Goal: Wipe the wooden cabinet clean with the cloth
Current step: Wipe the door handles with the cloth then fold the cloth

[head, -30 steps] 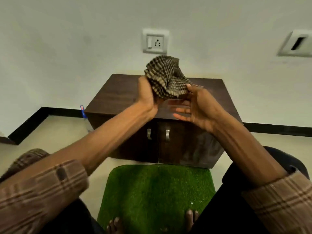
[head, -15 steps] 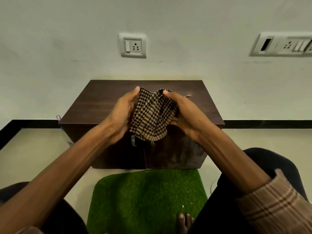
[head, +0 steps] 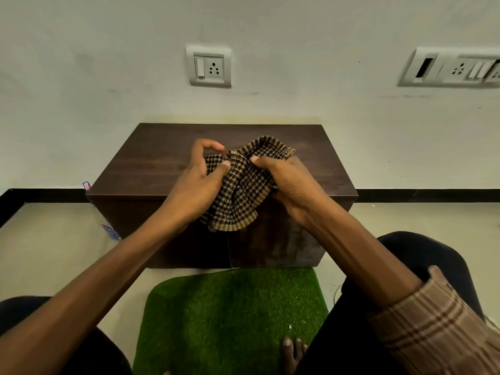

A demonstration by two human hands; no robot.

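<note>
A pale wall (head: 81, 77) fills the upper half of the view, meeting the floor (head: 48, 239) along a black skirting strip (head: 433, 195). Against the wall stands the dark wooden cabinet (head: 151, 169), low and two-doored. In front of it lies a green mat (head: 230, 315) on the floor, with toes (head: 293, 347) at its near edge.

Both bare forearms reach over the cabinet's front edge, the right one coming out of a checked sleeve (head: 438, 328). The cloth (head: 240, 190), brown and black houndstooth with a striped border, is bunched between the hands near the middle of the front edge; I cannot tell whether it touches the top. The left hand (head: 197, 182) pinches its left side with thumb and fingers, the forefinger raised. The right hand (head: 289, 182) is curled tight around its right side.

On the wall sit a socket (head: 209, 66) above the cabinet and a switch panel (head: 454, 67) to the right.
</note>
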